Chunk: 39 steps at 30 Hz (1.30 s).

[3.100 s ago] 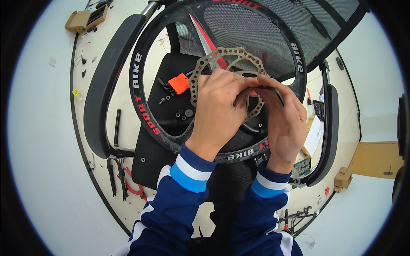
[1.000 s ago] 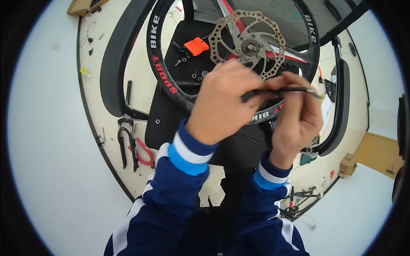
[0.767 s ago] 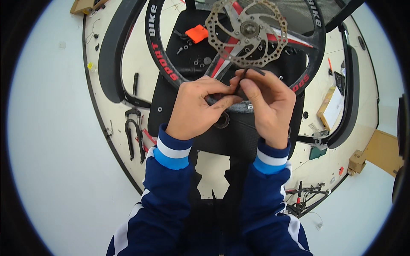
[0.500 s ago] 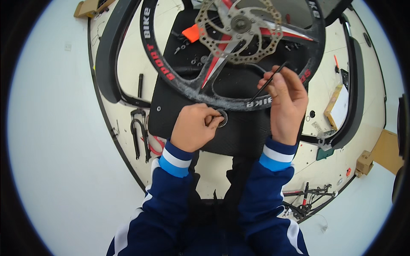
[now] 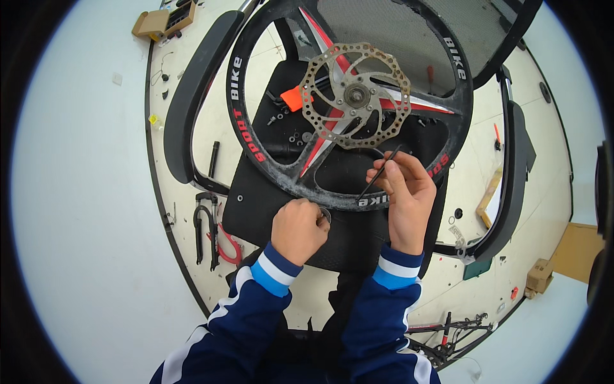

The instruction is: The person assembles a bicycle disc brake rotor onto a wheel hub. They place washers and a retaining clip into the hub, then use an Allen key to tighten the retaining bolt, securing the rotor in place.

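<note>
A black bicycle wheel [image 5: 272, 171] with red and white spokes lies across a black chair seat [image 5: 246, 219]. A perforated metal brake disc [image 5: 388, 131] surrounds its hub [image 5: 357, 95]. My left hand [image 5: 299, 229] is closed by the near rim, its fingers pinching a small metal ring [image 5: 327, 216], which the hand partly hides. Over the rim's near right side, my right hand [image 5: 410, 201] grips a thin black rod [image 5: 378, 174] between thumb and fingers. The rod slants down toward the rim; I cannot tell whether its tip touches it.
Small bolts and washers [image 5: 307, 137] and an orange piece [image 5: 292, 99] lie on the seat, seen through the wheel. Armrests [image 5: 185, 115] flank it. On the floor are a bicycle fork [image 5: 206, 227], a red curved object [image 5: 230, 251], a bicycle frame [image 5: 446, 336] and a cardboard box [image 5: 539, 275].
The view has shifted, so the wheel and both hands sit lower in the picture. My left hand has turned, covering more of the ring. My right hand keeps the rod.
</note>
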Available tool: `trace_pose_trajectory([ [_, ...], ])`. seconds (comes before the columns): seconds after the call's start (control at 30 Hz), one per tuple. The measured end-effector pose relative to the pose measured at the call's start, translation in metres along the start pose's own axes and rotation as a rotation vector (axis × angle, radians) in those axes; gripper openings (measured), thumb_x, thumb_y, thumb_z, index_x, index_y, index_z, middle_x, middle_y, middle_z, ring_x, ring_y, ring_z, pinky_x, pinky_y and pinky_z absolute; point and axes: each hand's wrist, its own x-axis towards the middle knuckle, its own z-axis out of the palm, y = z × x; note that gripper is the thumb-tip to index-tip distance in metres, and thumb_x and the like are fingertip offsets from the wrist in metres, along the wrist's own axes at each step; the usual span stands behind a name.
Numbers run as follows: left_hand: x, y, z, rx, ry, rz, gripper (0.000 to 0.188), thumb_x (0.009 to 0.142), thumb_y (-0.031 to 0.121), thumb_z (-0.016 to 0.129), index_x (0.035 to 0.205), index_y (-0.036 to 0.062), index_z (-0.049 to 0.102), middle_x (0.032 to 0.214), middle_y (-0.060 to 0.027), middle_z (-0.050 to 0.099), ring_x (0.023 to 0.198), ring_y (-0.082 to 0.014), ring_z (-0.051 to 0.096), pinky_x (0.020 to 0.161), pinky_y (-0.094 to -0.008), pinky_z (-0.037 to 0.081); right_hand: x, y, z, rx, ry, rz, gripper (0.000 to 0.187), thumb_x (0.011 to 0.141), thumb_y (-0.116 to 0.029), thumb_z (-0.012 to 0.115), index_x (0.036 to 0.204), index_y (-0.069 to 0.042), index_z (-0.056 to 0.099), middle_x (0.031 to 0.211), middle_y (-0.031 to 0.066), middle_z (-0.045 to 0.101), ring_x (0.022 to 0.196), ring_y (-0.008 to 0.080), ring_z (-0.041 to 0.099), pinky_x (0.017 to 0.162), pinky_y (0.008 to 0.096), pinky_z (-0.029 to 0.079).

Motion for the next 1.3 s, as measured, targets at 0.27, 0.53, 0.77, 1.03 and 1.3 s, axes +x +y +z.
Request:
trace_pose_trajectory([
  [0.27,0.029,0.007,-0.043,-0.456,0.084,0.038,0.009,0.074,0.008,0.079,0.077,0.0002,0.075,0.064,-0.0069,0.068,0.054,-0.009,0.058,0.049,-0.0259,0.041,0.005,0.005,-0.002,0.021,0.012,0.0,0.018,0.096,-0.001,0.066,0.113,0.007,0.064,0.108,0.0167,0.07,0.093,0.0245,0.072,0.08,0.0373,0.062],
  [0.53,0.126,0.036,-0.075,-0.708,0.227,0.001,0.017,0.088,0.01,0.077,0.091,-0.0073,0.077,0.067,0.0012,0.065,0.058,-0.0004,0.05,0.051,-0.0183,0.036,0.007,0.007,-0.002,-0.017,-0.003,0.03,0.018,0.096,0.0,0.066,0.113,0.006,0.064,0.107,0.0163,0.071,0.091,0.0246,0.072,0.08,0.0367,0.062],
  [0.77,0.146,0.039,-0.064,-0.595,0.298,0.028,0.017,0.089,0.009,0.076,0.094,-0.0065,0.077,0.066,-0.0003,0.066,0.057,-0.0013,0.051,0.051,-0.0196,0.039,0.007,0.009,-0.003,0.0,0.003,0.017,0.018,0.097,-0.001,0.066,0.114,0.006,0.064,0.106,0.0159,0.071,0.089,0.0244,0.073,0.079,0.0362,0.062],
  [1.03,0.145,0.046,-0.059,-0.564,0.392,0.024,0.016,0.088,0.009,0.076,0.094,-0.0058,0.077,0.062,-0.0012,0.064,0.052,-0.0011,0.047,0.047,-0.0206,0.035,0.006,0.007,0.001,-0.017,0.017,-0.026,0.018,0.096,0.0,0.067,0.113,0.005,0.064,0.105,0.0144,0.071,0.088,0.0235,0.072,0.078,0.0358,0.062],
  [1.3,0.145,0.05,-0.054,-0.705,0.423,-0.035,0.018,0.087,0.009,0.078,0.096,-0.0064,0.077,0.064,-0.0029,0.067,0.051,-0.0017,0.049,0.047,-0.0207,0.039,0.028,-0.061,0.039,-0.169,0.104,-0.44,0.012,0.1,-0.001,0.06,0.112,0.004,0.06,0.102,0.0165,0.072,0.093,0.0238,0.072,0.082,0.0353,0.061],
])
